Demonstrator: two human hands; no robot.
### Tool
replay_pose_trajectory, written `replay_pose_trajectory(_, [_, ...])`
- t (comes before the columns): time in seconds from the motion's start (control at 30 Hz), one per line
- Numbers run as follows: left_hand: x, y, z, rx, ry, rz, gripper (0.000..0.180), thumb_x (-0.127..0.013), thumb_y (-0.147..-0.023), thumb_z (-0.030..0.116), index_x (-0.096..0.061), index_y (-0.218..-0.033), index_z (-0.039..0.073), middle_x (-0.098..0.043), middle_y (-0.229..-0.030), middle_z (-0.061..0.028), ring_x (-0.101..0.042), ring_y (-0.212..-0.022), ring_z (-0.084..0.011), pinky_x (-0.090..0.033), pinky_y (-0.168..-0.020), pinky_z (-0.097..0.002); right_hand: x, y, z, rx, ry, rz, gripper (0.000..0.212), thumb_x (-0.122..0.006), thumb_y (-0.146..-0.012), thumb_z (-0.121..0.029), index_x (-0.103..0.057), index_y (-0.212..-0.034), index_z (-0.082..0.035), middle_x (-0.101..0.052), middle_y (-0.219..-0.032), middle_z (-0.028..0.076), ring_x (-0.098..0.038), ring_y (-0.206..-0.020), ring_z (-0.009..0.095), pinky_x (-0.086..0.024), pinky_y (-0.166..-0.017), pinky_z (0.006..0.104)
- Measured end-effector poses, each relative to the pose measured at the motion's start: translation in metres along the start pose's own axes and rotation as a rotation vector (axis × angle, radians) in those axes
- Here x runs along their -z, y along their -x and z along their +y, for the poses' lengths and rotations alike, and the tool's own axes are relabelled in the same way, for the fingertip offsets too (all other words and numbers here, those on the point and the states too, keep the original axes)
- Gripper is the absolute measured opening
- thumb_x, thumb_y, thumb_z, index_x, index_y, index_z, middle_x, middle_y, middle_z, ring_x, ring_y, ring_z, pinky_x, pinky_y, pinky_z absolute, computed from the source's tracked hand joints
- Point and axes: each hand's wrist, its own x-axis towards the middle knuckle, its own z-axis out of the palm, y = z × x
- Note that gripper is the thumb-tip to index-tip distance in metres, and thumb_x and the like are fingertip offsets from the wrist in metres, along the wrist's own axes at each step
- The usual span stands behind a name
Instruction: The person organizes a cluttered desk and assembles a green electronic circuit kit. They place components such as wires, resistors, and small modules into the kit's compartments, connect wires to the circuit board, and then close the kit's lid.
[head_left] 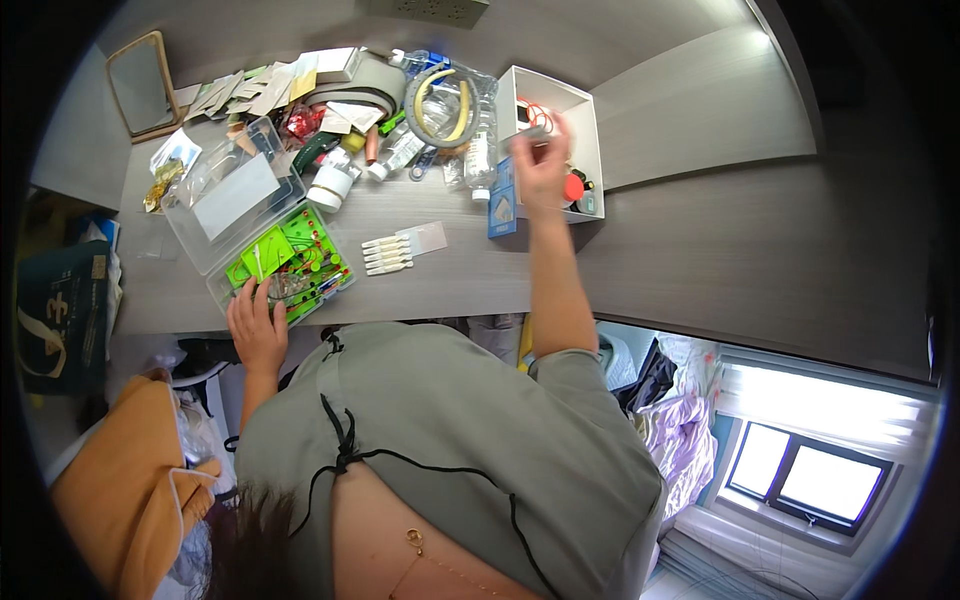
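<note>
My left hand (258, 325) lies with fingers stretched over the near edge of an open clear plastic case (212, 292). Bright green parts (266, 256), wires and small red pieces fill that case, and its transparent lid (205, 245) is folded back on the far side. My right hand (545, 178) reaches over a white open box (588, 118), its fingers pinched round a small greyish thing (528, 134) that is too blurred to name. Inside the box are an orange-red cord (537, 112), a red round cap (573, 188) and small dark items.
A blue carton (502, 212) stands against the box. Several white tubes (387, 255) lie mid-table beside a clear packet (427, 237). Farther back are a white bottle (331, 187), a clear bottle (480, 160), ring-shaped bands (412, 105), papers (250, 92) and a mirror (143, 85).
</note>
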Motion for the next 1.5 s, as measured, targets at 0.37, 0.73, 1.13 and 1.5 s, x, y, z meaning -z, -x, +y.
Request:
replay_pose_trajectory(0.37, [-0.002,-0.004,0.002,0.000,-0.032,0.016,0.042,-0.057,-0.092,0.026,-0.054,-0.131,0.012,-0.051,-0.136,-0.0113,-0.046,-0.125,-0.0324,-0.031,-0.110,-0.0464,0.126,-0.117,0.147,-0.207,1.191,-0.292,0.025,-0.065,-0.085,-0.012,-0.065,-0.108,-0.004,-0.069,-0.103,0.020,-0.066,-0.100,0.034,-0.052,-0.086,0.0420])
replay_pose_trajectory(0.73, [-0.001,-0.005,0.005,0.007,-0.027,0.021,0.041,-0.059,-0.090,0.023,-0.056,-0.129,0.011,-0.052,-0.135,-0.0109,-0.047,-0.124,-0.0314,-0.033,-0.109,-0.0465,0.122,-0.115,0.161,-0.434,1.333,-0.425,0.031,-0.063,-0.086,-0.010,-0.065,-0.117,-0.005,-0.065,-0.117,0.021,-0.063,-0.110,0.036,-0.051,-0.092,0.0425])
replay_pose_trajectory(1.13, [0.000,-0.002,0.003,0.029,-0.033,-0.003,0.042,-0.059,-0.089,0.023,-0.056,-0.129,0.011,-0.052,-0.134,-0.0107,-0.048,-0.122,-0.0309,-0.032,-0.109,-0.0459,0.034,-0.012,0.011,0.211,0.547,-0.054,0.019,-0.062,-0.084,-0.010,-0.065,-0.103,-0.005,-0.064,-0.089,0.010,-0.063,-0.073,0.025,-0.051,-0.065,0.0380])
replay_pose_trajectory(1.5, [0.000,-0.002,0.001,-0.001,-0.017,0.018,0.042,-0.060,-0.089,0.023,-0.056,-0.129,0.012,-0.052,-0.134,-0.0109,-0.048,-0.123,-0.0305,-0.032,-0.109,-0.0460,-0.102,0.070,0.075,-0.041,0.895,-0.576,0.037,-0.065,-0.088,-0.024,-0.057,-0.123,-0.016,-0.054,-0.112,0.019,-0.058,-0.102,0.039,-0.051,-0.085,0.0471])
